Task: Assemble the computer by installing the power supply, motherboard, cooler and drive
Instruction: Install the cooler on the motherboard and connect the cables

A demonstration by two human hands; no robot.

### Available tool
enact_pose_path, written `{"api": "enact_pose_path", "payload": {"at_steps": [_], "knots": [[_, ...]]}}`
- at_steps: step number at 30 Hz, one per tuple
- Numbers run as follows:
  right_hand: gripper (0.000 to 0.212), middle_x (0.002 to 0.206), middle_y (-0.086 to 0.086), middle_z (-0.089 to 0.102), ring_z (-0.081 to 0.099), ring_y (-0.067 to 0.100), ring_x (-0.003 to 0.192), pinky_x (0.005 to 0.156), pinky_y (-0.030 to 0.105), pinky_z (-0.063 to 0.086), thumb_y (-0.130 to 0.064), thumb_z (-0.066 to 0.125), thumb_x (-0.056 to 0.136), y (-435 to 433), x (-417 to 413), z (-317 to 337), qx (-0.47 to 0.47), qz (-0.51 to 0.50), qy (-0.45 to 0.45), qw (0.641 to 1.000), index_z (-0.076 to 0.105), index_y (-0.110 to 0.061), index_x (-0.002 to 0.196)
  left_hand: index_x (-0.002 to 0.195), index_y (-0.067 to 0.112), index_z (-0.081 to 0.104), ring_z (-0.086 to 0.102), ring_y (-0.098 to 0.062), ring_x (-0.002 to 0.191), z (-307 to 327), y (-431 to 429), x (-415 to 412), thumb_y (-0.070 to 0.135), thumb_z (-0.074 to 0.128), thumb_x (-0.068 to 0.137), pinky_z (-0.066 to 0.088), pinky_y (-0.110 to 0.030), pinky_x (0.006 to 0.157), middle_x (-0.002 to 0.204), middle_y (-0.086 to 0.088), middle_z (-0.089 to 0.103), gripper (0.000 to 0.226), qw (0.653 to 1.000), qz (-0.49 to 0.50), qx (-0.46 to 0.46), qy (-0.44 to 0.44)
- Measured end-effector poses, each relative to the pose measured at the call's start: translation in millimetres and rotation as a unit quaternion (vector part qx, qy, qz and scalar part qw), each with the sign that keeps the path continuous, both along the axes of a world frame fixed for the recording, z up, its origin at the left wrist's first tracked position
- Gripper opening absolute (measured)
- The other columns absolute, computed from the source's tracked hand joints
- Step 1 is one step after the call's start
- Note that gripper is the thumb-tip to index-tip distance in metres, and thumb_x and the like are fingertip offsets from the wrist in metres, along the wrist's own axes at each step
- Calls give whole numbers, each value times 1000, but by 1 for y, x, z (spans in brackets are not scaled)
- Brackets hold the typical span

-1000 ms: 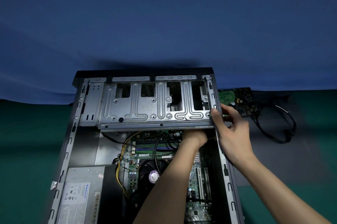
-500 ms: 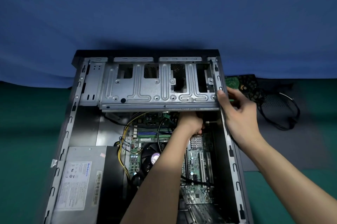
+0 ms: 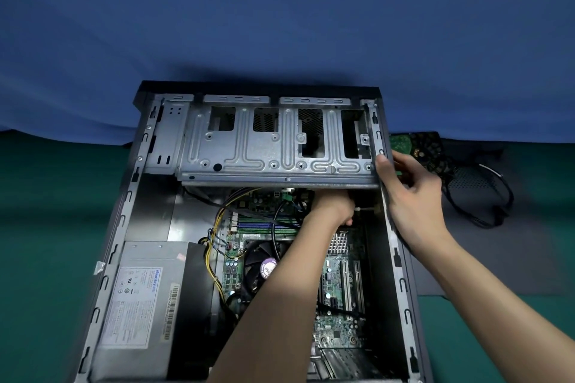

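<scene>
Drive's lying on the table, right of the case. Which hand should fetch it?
Right, likely. The right hand grips the case rail just beside the drive; the left hand is inside, under the drive cage.

Open case (image 3: pixel 123 220) lies flat on green table (image 3: pixel 46 242), blue backdrop (image 3: pixel 280 9) behind. PSU (image 3: pixel 140 304) sits in its near-left corner. Mobo (image 3: pixel 339 283) is beside it w/ cooler (image 3: pixel 261 267) on top, and yellow & black wires (image 3: pixel 214 227) run btwn PSU & board. Metal drive cage (image 3: pixel 273 158) spans the far end. L hand (image 3: pixel 333 208) reaches in under the cage's front edge, fingers curled; can't tell what they hold. R hand (image 3: pixel 413 192) grips the case's right rail, thumb over the cage's corner. Outside, just right of the case: drive (image 3: pixel 399 141), green board showing, & a looped black cable (image 3: pixel 485 195).
</scene>
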State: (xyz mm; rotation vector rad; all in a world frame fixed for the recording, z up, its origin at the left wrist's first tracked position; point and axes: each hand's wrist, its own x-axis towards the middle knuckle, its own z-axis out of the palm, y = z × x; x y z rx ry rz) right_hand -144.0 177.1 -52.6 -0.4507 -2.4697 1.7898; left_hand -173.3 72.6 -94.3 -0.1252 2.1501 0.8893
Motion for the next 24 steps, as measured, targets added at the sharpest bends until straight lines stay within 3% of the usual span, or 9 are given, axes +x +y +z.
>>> {"api": "enact_pose_path", "payload": {"at_steps": [2,5,7,9,10,15,21,24], "knots": [[28,96,-4,73,69,10,90,88,40,54,-38,59,94,0,0,0,0,-3,2,1000,69,-19,111,97,-1,63,53,-18,69,2,2,0,6,35,99,48,-29,85,56,-1,48,29,1000,-9,-4,4],[28,93,-4,73,69,11,83,84,40,55,-39,59,94,0,-1,-1,9,-3,4,1000,68,-19,111,96,6,57,48,-13,53,5,4,-3,5,36,99,47,-18,59,60,-1,48,21,1000,-13,-10,0],[28,90,-5,73,69,15,79,81,40,55,-40,59,93,0,-1,-2,14,-1,6,1000,68,-20,111,113,4,54,52,-12,58,7,2,-5,6,33,100,47,-20,70,68,-4,55,25,1000,-12,-6,-25],[28,88,-5,73,69,17,78,80,40,54,-40,59,93,1,0,-2,17,-2,6,1000,68,-20,110,125,0,51,60,-20,81,7,1,-5,2,36,98,46,-29,92,95,-13,66,31,999,-14,1,-33],[27,87,-5,73,69,18,77,79,40,54,-40,59,93,1,0,-2,17,-1,7,1000,68,-20,110,125,-1,52,60,-24,92,7,1,-5,-2,40,95,45,-32,96,108,-16,64,32,1000,-15,-3,-23],[30,82,2,73,66,35,79,75,46,54,-41,59,92,1,-1,-2,14,0,6,1000,68,-19,111,109,-4,62,58,-31,107,4,3,-3,-9,50,85,45,-33,88,107,-19,60,27,998,-45,-27,16],[32,83,2,73,67,33,78,76,46,54,-43,59,92,2,-1,-3,14,1,2,1000,67,-20,112,116,-1,62,57,-30,108,4,6,-6,-6,54,85,44,-32,91,117,-18,61,32,997,-65,-43,19],[32,85,0,73,66,34,79,77,46,54,-43,59,92,2,-1,-3,14,1,1,1000,67,-20,113,108,2,64,57,-31,108,4,5,-6,-5,52,86,45,-33,89,114,-17,61,26,996,-79,-45,27]]}}
